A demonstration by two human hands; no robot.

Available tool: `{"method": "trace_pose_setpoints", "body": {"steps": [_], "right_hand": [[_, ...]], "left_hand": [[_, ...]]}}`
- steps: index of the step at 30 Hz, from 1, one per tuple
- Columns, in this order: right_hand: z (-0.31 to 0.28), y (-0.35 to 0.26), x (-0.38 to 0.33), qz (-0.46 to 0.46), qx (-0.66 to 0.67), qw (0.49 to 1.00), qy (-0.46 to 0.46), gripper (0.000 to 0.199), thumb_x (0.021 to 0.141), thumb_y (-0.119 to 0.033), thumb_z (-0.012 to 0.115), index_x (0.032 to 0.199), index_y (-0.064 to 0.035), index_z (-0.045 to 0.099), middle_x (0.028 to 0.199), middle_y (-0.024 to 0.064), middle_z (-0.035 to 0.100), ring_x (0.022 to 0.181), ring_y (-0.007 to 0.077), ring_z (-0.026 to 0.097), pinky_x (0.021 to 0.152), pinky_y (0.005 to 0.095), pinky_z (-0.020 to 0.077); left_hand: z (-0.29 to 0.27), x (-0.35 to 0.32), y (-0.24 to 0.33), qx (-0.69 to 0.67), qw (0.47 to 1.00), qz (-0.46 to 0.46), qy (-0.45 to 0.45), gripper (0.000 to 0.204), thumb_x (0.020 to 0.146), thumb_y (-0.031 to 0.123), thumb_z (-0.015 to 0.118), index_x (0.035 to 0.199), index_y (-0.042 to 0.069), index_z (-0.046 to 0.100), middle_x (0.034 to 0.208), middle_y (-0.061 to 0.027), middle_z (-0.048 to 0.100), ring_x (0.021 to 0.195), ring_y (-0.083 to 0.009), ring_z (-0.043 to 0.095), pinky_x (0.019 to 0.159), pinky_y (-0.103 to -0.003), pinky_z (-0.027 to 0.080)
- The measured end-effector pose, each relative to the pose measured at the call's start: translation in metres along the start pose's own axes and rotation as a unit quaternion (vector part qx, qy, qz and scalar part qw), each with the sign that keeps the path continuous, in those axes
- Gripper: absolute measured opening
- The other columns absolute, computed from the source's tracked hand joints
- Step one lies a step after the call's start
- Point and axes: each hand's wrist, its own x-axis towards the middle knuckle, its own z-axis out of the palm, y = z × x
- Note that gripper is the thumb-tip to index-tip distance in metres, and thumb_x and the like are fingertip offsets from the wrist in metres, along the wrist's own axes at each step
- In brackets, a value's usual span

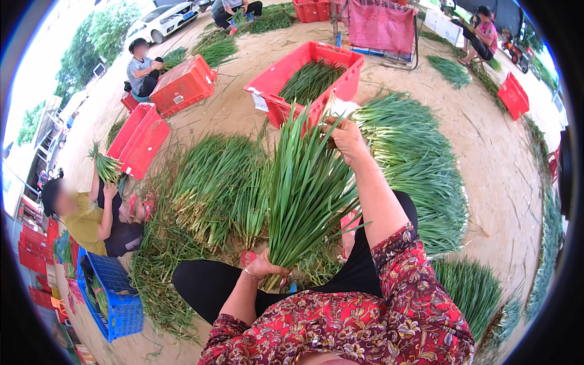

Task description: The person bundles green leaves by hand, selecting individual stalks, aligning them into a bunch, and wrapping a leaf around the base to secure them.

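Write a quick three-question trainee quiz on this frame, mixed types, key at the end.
1. Multiple choice: which hand grips the bundle of long green leaves near its base?
a) right
b) left
c) both

2. True or false: a blue crate is at the left of the picture.

3. Fill in: the crate just beyond the tips of the bundle is coloured ____.

Key:
1: b, the left hand; the right hand is up by the leaf tips.
2: True.
3: Red.
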Motion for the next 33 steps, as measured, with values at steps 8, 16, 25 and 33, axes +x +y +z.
{"method": "trace_pose_setpoints", "body": {"steps": [8, 16, 25, 33], "right_hand": [[-0.005, -0.004, -0.005, 0.007, 0.02, 1.0, -0.013, 0.015, 0.085, -0.021, 0.071, 0.086, -0.0058, 0.069, 0.072, 0.0038, 0.067, 0.06, 0.0122, 0.062, 0.051, 0.0253, 0.0445], [-0.005, 0.008, -0.001, -0.015, 0.047, 0.999, 0.02, 0.01, 0.088, -0.014, 0.064, 0.083, -0.0046, 0.066, 0.067, 0.003, 0.063, 0.051, 0.011, 0.056, 0.046, 0.0247, 0.0419], [-0.016, -0.02, 0.003, -0.105, 0.259, 0.953, 0.113, 0.006, 0.088, -0.004, 0.052, 0.093, -0.0071, 0.053, 0.071, 0.0061, 0.06, 0.05, 0.0134, 0.052, 0.044, 0.027, 0.0423], [-0.037, -0.028, 0.02, -0.178, 0.299, 0.929, 0.124, 0.005, 0.092, -0.005, 0.052, 0.096, -0.0057, 0.054, 0.079, 0.0068, 0.062, 0.075, 0.0226, 0.067, 0.069, 0.0349, 0.0561]], "left_hand": [[0.001, -0.002, 0.004, 0.005, 1.0, 0.004, -0.013, 0.045, 0.061, -0.004, 0.078, 0.104, 0.001, 0.064, 0.089, -0.0063, 0.068, 0.078, -0.0175, 0.065, 0.071, -0.032, 0.053], [0.001, 0.002, 0.001, -0.004, 1.0, 0.015, -0.02, 0.048, 0.063, -0.005, 0.077, 0.108, 0.003, 0.063, 0.091, -0.0063, 0.068, 0.081, -0.0173, 0.066, 0.071, -0.032, 0.054], [-0.005, -0.003, -0.007, 0.004, 1.0, 0.028, -0.009, 0.05, 0.06, -0.003, 0.077, 0.107, 0.001, 0.063, 0.091, -0.0072, 0.068, 0.08, -0.0191, 0.065, 0.072, -0.032, 0.052], [-0.006, -0.005, -0.008, -0.008, 1.0, 0.013, -0.019, 0.047, 0.059, -0.004, 0.076, 0.105, 0.0, 0.064, 0.091, -0.0076, 0.067, 0.079, -0.0194, 0.064, 0.072, -0.033, 0.052]]}}
